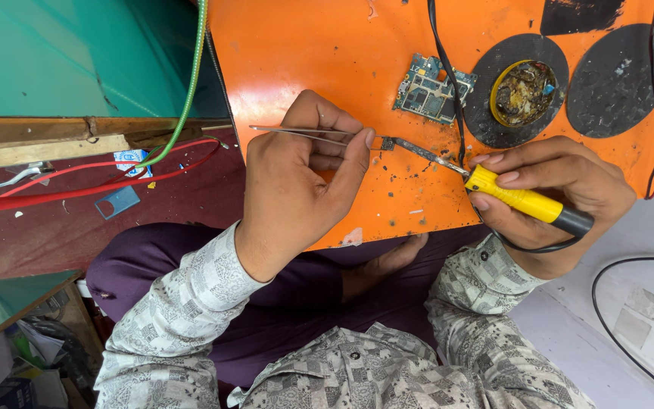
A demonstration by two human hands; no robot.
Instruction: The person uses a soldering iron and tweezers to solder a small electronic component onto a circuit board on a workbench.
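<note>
Seen from the head camera, an orange work board (319, 53) is laid across the lap of a person seated cross-legged, with a maroon cloth (54, 227) to the left and a pale surface (630, 303) to the right. Dark round scorch marks are scattered along the board's far right, and on one of them a small yellow-rimmed tin (524, 92) of brownish paste is set. A bare circuit board (427, 88) is lying beside it, crossed by a black cable (446, 68). Red wires (77, 182) and a green cord (191, 83) are draped over the cloth.

The left hand (304, 182) is closed around a pair of metal tweezers (304, 132), which are pinched between thumb and fingers; at their tips a tiny dark component (387, 142) is gripped, just above the board near its middle. The right hand (562, 189) is wrapped around the yellow handle of a soldering iron (527, 201), held like a pen, and its metal tip is brought up against the component.

The component is judged to be very light, rigid and fragile, easily flicked away or crushed, and probably hot where the tip touches; it is best held by its edges with the tweezers only, under gentle pressure. The iron is judged safe to grasp by the yellow handle alone.
</note>
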